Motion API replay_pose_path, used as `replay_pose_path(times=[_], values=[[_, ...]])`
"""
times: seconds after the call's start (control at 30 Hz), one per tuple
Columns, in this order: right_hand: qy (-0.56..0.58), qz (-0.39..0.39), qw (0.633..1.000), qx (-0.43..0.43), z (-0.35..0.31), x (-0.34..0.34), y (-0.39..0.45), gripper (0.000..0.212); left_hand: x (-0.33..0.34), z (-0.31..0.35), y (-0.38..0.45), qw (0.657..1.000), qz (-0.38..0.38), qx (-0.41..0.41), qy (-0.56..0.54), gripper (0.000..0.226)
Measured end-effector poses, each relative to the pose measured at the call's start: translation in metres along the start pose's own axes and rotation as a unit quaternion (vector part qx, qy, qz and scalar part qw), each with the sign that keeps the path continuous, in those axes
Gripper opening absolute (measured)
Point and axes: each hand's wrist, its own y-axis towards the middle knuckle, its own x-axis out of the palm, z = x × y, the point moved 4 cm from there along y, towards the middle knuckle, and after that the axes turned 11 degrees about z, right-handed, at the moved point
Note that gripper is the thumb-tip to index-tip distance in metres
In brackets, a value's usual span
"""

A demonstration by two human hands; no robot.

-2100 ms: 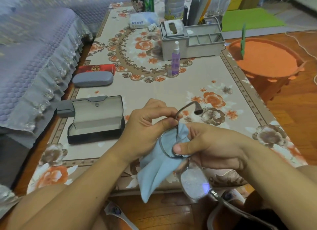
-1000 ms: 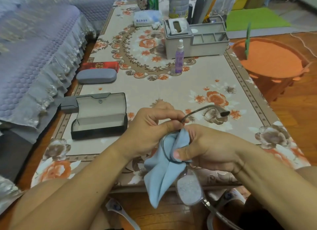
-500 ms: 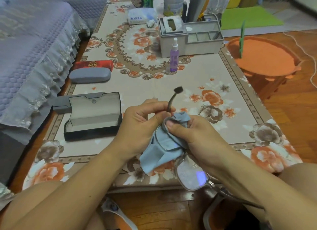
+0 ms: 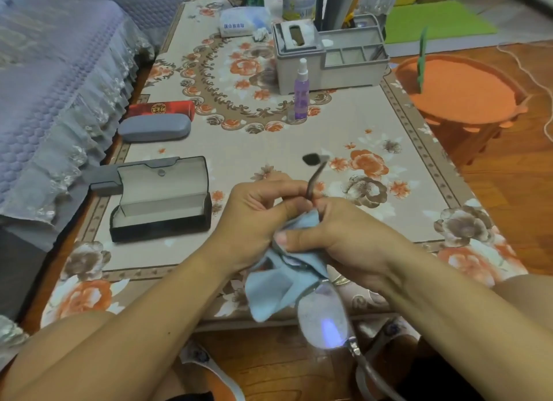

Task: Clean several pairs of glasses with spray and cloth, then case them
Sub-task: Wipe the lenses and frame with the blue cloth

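- The glasses (image 4: 311, 296) are held above the near edge of the counter (image 4: 269, 143), between both hands.
- The left hand (image 4: 257, 218) grips the frame at the upper hinge, fingers curled round it; one temple (image 4: 314, 176) rises from this grip, its dark tip pointing away from the person.
- The right hand (image 4: 344, 239) pinches the blue cloth (image 4: 269, 293) round the upper lens, thumb across the front; the lens itself is hidden under the cloth.
- The long axis of the frame runs from the hands down toward the person: the lower lens (image 4: 324, 320) hangs bare below the right wrist, and looks misted, so it is probably not yet wiped.
- The judged next move is to shift the cloth down this axis to the lower lens; the right hand, which carries the cloth, lies nearer.
- The open case (image 4: 161, 203) stands on the counter left of the hands, nearer the left hand; a closed grey case (image 4: 154, 128) and a red case (image 4: 163, 109) lie beyond it.
- The spray (image 4: 300, 92) stands upright well beyond the hands, in front of a grey organiser (image 4: 329, 62).
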Motion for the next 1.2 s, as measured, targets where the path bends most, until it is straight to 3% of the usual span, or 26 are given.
replay_pose_path(times=[0.07, 0.27, 0.4, 0.47, 0.57, 0.63, 0.73, 0.9, 1.0, 1.1, 1.2], values=[[0.01, 0.05, 0.998, -0.025, -0.002, -0.004, -0.001, 0.014, -0.003, -0.001, 0.004, 1.0, 0.027, -0.008, -0.007, 0.021], [-0.012, 0.078, 0.993, -0.093, -0.003, -0.007, -0.004, 0.025, -0.011, 0.004, 0.0, 0.997, 0.066, 0.034, 0.013, 0.02], [0.004, -0.021, 0.999, -0.043, -0.005, -0.01, -0.008, 0.013, -0.022, 0.006, 0.002, 0.994, 0.086, 0.058, 0.024, 0.016], [-0.002, -0.08, 0.997, 0.011, -0.004, -0.01, -0.008, 0.02, -0.02, 0.005, 0.001, 0.995, 0.068, 0.061, 0.041, 0.018], [-0.045, -0.089, 0.994, 0.035, 0.0, -0.007, -0.005, 0.037, -0.009, 0.003, -0.002, 0.999, 0.025, 0.037, 0.031, 0.022], [-0.045, -0.064, 0.997, 0.027, 0.002, -0.002, -0.002, 0.042, -0.004, -0.001, -0.002, 1.0, 0.006, 0.022, 0.018, 0.019], [0.006, 0.0, 1.0, -0.001, 0.004, 0.004, 0.001, 0.032, -0.003, -0.001, 0.002, 0.999, 0.004, 0.027, 0.023, 0.016], [0.017, 0.128, 0.988, -0.079, -0.005, 0.0, 0.006, 0.011, -0.011, -0.006, 0.013, 0.995, 0.07, -0.05, -0.043, 0.013], [-0.042, 0.171, 0.974, -0.142, -0.012, -0.005, 0.007, 0.022, -0.013, -0.003, 0.011, 0.996, 0.09, -0.006, 0.004, 0.016], [-0.006, 0.224, 0.962, -0.159, -0.023, -0.031, 0.007, 0.028, -0.027, 0.006, 0.008, 0.986, 0.155, 0.048, 0.032, 0.024], [0.025, 0.229, 0.96, -0.158, -0.039, -0.065, 0.009, 0.028, -0.049, 0.015, 0.013, 0.974, 0.214, 0.071, 0.012, 0.023]])
